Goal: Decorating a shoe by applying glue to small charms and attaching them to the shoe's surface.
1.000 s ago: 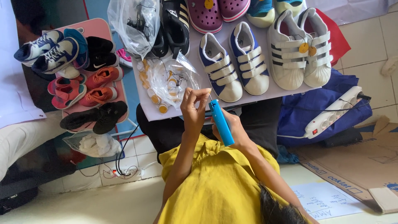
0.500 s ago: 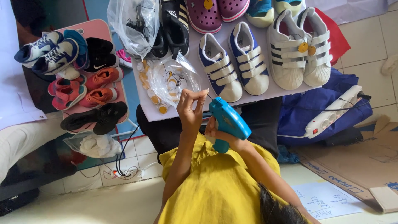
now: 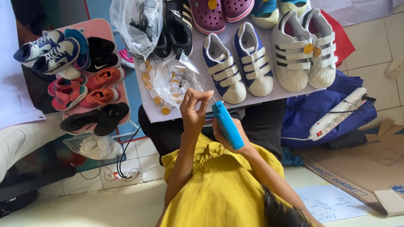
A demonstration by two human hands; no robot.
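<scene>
While your right hand (image 3: pixel 229 134) wraps the blue tagging gun (image 3: pixel 227 125) just off the table's (image 3: pixel 269 98) near edge, your left hand (image 3: pixel 193 111) pinches something small at the gun's needle tip (too fine to make out). You seem to be loading or clearing the needle, not yet tagging. The navy strap shoes (image 3: pixel 237 67) sit at the near edge, the clear bag of tags (image 3: pixel 174 80) toward the near left corner. Next, you probably need to bring a shoe strap to the needle and steady it.
</scene>
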